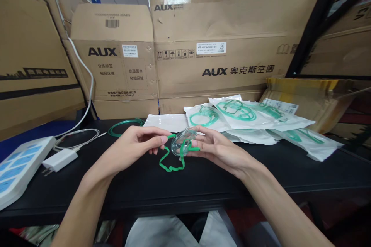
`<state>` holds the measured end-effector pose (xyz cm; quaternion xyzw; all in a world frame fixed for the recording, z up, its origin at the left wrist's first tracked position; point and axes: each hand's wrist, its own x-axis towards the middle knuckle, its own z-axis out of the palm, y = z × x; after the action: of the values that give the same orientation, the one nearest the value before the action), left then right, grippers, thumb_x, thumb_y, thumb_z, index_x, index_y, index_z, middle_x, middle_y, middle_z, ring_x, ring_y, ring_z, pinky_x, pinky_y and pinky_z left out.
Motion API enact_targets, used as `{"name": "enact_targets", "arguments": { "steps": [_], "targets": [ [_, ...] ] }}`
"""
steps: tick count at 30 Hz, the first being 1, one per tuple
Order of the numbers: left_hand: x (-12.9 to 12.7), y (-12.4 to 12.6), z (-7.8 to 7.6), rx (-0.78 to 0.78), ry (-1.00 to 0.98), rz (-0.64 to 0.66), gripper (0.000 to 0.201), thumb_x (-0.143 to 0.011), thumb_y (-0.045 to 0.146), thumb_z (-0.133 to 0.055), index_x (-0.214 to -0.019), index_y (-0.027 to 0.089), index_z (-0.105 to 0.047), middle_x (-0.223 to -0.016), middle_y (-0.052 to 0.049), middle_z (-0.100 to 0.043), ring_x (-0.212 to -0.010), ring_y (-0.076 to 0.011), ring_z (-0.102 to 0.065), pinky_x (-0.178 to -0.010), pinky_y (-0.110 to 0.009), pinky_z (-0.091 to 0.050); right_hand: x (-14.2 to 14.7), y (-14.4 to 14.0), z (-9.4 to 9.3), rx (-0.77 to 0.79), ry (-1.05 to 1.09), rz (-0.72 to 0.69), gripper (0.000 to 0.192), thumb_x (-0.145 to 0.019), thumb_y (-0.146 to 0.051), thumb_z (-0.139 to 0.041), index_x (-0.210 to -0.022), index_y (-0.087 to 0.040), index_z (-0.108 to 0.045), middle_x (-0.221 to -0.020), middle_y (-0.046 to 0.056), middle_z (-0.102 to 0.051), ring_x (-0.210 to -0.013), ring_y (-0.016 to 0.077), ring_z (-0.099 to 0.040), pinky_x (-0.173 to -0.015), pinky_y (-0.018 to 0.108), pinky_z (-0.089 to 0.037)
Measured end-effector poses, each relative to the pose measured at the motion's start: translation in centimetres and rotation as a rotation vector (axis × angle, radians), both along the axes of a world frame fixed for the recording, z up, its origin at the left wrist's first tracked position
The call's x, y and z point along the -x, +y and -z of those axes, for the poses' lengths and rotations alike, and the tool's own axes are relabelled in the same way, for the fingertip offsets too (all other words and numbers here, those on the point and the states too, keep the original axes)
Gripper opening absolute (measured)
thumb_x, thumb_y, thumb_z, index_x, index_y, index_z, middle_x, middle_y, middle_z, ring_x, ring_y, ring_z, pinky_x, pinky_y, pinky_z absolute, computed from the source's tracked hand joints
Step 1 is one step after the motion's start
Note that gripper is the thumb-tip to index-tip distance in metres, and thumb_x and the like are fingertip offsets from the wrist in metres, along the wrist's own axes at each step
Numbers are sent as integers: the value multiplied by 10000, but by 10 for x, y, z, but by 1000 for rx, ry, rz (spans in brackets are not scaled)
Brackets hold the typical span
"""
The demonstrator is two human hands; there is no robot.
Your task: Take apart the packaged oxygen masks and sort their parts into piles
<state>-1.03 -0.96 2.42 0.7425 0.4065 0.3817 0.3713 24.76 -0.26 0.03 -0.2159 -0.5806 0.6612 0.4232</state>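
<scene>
Between my hands, above the black table, is a clear plastic oxygen mask [177, 144]. A green elastic strap [171, 169] hangs below it in a loose loop. My left hand [144, 142] pinches one end of the strap between thumb and fingertips at the mask's left edge. On the other side my right hand [216, 147] grips the mask by its right edge, the thumb near the strap's other end. Part of the mask's rim is hidden behind my right fingers. Behind my left hand lies a coil of green tubing [116, 128].
Several white packs [237, 117] with green tubing and masks lie at the back right. A charger [60, 159] and a white power strip [20, 168] sit at the left, with a white cable [92, 81]. Cardboard boxes [185, 81] wall the back of the black table [174, 193].
</scene>
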Motion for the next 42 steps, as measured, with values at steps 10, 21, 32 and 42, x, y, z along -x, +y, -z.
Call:
{"name": "enact_targets", "arguments": {
  "steps": [10, 21, 32, 42],
  "targets": [
    [1, 1, -1, -27, 19, -52, 300, -897, 451, -735, -1062, 212, -810, -755, 10, -710, -679, -122, -573, -652, -219, -471, 1, -3, -2, 34, 12, -2, 332, -830, -224, -845, -1106, -207, -660, -1092, 44, -730, -1095, 211, -705, -1005, 403, -574],
    [0, 0, -2, -32, -6, -49, 303, -890, 451, -740, -1035, 194, -809, -731, 9, -686, -647, -114, -544, -614, -215, -451, 2, -2, -1, 13, 31, -1, 298, -844, -211, -832, -1091, -220, -665, -1113, 31, -734, -1080, 194, -707, -993, 393, -583],
    [-1, -1, -1, -5, -5, -17, 330, -888, 475, -742, -1051, 195, -804, -735, 4, -675, -653, -122, -547, -624, -230, -456, 2, -2, -1, 4, 12, 2, 297, -863, -227, -816, -1111, -215, -653, -1139, 47, -726, -1085, 202, -707, -1021, 411, -572],
    [0, 1, 0, -16, 22, -33, 349, -884, 497, -734, -1046, 196, -805, -748, -2, -687, -660, -132, -555, -628, -234, -461, 2, -2, -1, -7, 13, 4, 340, -851, -232, -825, -1140, -219, -647, -1152, 53, -731, -1098, 213, -706, -1024, 425, -568]
  ]
}}
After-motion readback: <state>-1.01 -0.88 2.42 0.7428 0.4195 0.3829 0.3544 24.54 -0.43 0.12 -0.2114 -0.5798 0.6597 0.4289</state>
